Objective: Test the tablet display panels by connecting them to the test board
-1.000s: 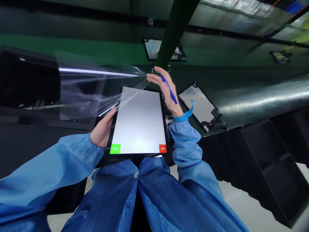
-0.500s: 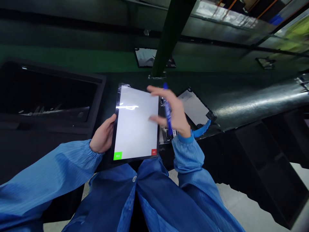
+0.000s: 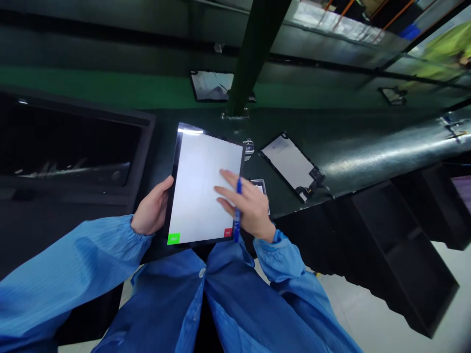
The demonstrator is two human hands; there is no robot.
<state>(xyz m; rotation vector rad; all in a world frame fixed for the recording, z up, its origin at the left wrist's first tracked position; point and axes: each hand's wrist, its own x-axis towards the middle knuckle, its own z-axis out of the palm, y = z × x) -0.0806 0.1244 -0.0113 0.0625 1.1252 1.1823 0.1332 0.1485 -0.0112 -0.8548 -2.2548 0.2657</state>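
The clear film that trailed from the far edge of the tablet [image 3: 204, 186] a second ago is now out of view, and no loose sheet shows anywhere around it. The bare screen is pale and blank, with a green button [image 3: 173, 239] at its near left corner and a red button [image 3: 227, 233] at its near right. The tablet sits close in front of the body, tilted, and the left hand [image 3: 152, 208] grips its left edge, thumb curled over the front and fingers behind. The right hand [image 3: 245, 211] has dropped from high above the far edge to the near right part of the screen. Its fingers are spread and extended, and a blue pen [image 3: 237, 228] is tucked between them, pointing down toward the near edge. Whether the fingertips touch the glass I cannot tell. Both blue sleeves [image 3: 73, 260] run in from the near side. Beyond the tablet, on a glossy dark surface [image 3: 349, 127], a black-framed display panel [image 3: 290, 166] lies to the right, with a small card [image 3: 260, 189] just beside the right hand. A metal clip [image 3: 248, 148] sits just past the tablet's far right corner.
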